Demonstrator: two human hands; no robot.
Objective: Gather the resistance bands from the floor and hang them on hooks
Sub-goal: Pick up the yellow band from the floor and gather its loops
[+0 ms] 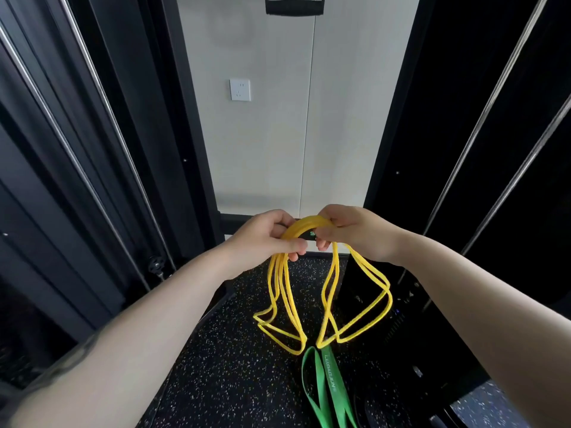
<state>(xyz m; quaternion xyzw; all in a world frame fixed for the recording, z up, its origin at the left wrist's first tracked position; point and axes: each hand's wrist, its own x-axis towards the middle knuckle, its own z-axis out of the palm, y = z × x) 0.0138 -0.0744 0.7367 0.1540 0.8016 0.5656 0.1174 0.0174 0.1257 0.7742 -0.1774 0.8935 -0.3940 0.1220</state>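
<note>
- Between the two dark machine frames, the yellow resistance bands [304,227] arch across both hands at chest height, their loops dangling free toward the speckled floor [234,366].
- Left hand [265,237] is clenched around one end of the arch; right hand [355,231] pinches the other, thumb beneath and fingers [332,217] curled over the top.
- Judging by the limp droop, the bands are light, soft and stretchy (likely to tangle), so gripping the bunched top seems best.
- A green band [327,390] hangs below; what holds it is unclear.
</note>
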